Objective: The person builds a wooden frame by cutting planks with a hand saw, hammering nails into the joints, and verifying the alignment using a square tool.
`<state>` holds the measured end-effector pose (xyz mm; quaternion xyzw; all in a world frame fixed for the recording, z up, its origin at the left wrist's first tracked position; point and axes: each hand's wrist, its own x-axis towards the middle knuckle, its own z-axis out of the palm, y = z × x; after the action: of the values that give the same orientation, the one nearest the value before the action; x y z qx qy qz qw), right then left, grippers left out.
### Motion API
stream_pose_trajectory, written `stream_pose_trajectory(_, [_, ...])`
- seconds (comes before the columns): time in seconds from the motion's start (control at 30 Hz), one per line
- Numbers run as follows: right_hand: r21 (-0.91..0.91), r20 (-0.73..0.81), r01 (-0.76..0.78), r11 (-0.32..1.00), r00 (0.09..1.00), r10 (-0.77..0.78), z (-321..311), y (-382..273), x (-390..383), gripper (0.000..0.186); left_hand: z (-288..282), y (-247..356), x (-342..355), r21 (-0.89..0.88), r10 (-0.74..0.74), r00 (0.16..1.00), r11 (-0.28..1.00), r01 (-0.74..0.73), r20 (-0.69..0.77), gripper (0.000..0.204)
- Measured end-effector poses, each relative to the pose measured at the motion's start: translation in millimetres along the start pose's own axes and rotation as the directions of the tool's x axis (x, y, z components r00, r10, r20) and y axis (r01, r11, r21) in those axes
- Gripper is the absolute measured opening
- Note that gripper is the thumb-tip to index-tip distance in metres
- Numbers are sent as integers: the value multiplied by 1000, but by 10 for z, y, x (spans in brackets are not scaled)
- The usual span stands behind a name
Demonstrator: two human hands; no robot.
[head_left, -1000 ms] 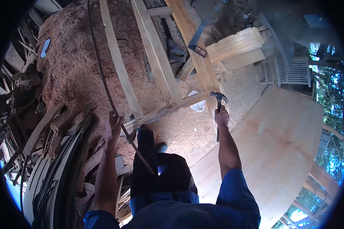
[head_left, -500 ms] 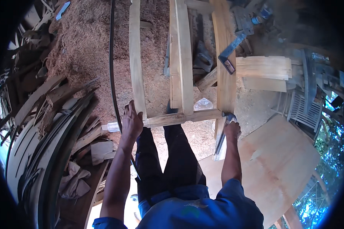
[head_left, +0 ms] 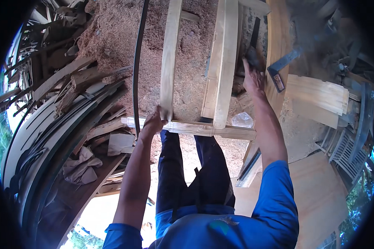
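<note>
My left hand is closed around the near left corner of a pale wooden frame, where a long slat meets a crossrail. Two more pale slats run away from the rail side by side. My right hand reaches over the right side to a dark handsaw, close to its handle. One finger points forward and the others look bent; whether they grip anything is not clear. A try square lies on a thick plank just right of that hand.
Wood shavings cover the ground ahead. Offcuts and curved strips are heaped at the left. A thin dark strip runs lengthwise left of the frame. A crumpled clear plastic bag, boards and a broad sheet lie at the right.
My right hand has left the rail's right end, where it held a hammer, and moved forward to the saw. The hammer no longer shows clearly. My left hand now grips the corner.
</note>
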<state>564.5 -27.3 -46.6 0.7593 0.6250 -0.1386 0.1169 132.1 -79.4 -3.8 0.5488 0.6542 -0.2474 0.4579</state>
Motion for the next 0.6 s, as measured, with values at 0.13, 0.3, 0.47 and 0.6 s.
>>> stream_pose_trajectory(0.13, [576, -151, -118, 809, 957, 247, -442, -157, -116, 72, -68, -116, -28, 59, 13, 1000, 998, -13, 3, 90])
stream_pose_trajectory(0.3, [874, -302, 79, 479, 862, 408, -741, -384, -905, 41, -336, 105, -513, 149, 458, 817, 888, -434, -349, 63])
stream_pose_trajectory(0.47, [984, 59, 32, -177, 873, 485, -1656, -1684, -2256, 12, -1068, -257, -710, -407, 229, 657, 628, -663, -718, 26])
stream_pose_trajectory(0.6, [966, 241, -259, 18, 918, 315, -1857, -2277, -2899, 16, -1239, -1000, -180, -129, 322, 777, 881, -455, -541, 33])
